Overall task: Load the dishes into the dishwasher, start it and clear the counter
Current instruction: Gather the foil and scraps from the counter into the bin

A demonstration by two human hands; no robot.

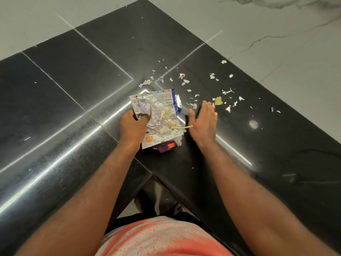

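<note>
A crumpled silver snack wrapper [158, 111] lies on the black granite counter [73, 89], with peel scraps and a pale stalk [184, 127] heaped on it. A purple wrapper [167, 146] pokes out beneath its near edge. My left hand [133, 126] grips the silver wrapper's left side, fingers curled into the foil. My right hand [203, 122] rests flat on the counter just right of the wrapper, fingers straight and together. White peel flakes [212, 89] and a yellowish leaf [218, 101] are scattered beyond its fingertips.
The counter forms an L-shaped corner against pale marble wall tiles [276, 34]. Its inner front edge [147, 174] lies right below my forearms, with the floor visible under it. More flakes [275, 110] trail to the right.
</note>
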